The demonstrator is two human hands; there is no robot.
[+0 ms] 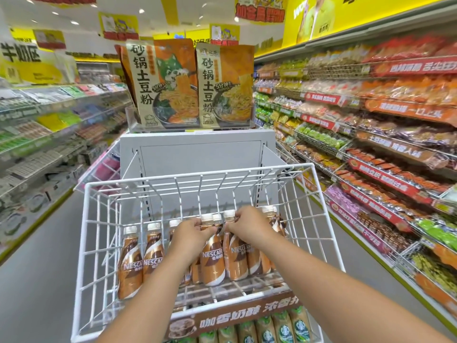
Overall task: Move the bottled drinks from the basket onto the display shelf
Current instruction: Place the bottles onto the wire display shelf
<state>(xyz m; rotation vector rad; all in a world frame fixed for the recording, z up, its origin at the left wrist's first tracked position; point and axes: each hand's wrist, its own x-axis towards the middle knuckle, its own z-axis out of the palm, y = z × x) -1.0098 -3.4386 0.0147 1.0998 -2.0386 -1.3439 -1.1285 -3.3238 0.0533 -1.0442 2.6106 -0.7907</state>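
A white wire basket shelf (pixel 94 219) on the aisle's end display holds several brown Nescafe coffee bottles with white caps. Two of them stand at the left (pixel 129 263), and a cluster fills the middle and right. My left hand (pixel 191 235) grips the neck of one middle bottle (pixel 212 262). My right hand (pixel 249 225) grips the neck of the bottle beside it (pixel 235 259). Both bottles lean slightly toward me. Further bottles behind my hands are partly hidden.
Green-labelled coffee bottles (pixel 284 328) fill the tier below a brown sign (pixel 235 318). Two noodle packets (pixel 188 87) stand in a clear tray on top of the grey end panel. Stocked snack shelves (pixel 371 144) run along the right, more shelves on the left, with grey floor aisles between.
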